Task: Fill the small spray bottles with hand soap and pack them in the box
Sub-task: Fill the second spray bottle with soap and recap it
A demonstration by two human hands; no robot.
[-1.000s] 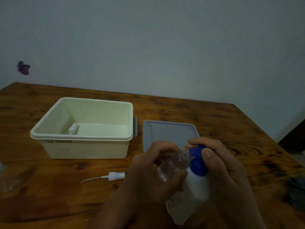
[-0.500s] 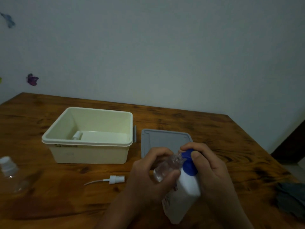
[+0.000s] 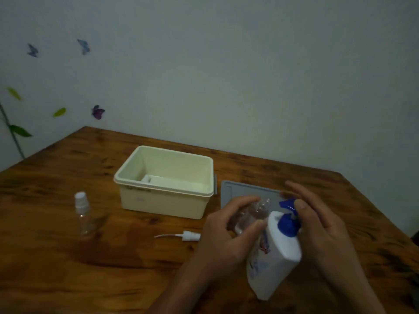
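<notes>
My left hand holds a small clear spray bottle without its cap, mouth tilted toward the pump spout. A white hand soap bottle with a blue pump stands on the table in front of me. My right hand rests on the blue pump head, fingers spread. A loose white spray cap with its tube lies on the table left of my left hand. Another clear spray bottle with its cap on stands at the left. The cream box is open, with a white item lying inside.
The grey box lid lies flat right of the box, partly behind my hands. The wooden table ends at a wall behind and drops off at the right. Butterfly and leaf stickers mark the wall at the left.
The view has tilted up and right, so the capped bottle at the left shows fully. My right fingers have lifted and spread over the pump, which has risen.
</notes>
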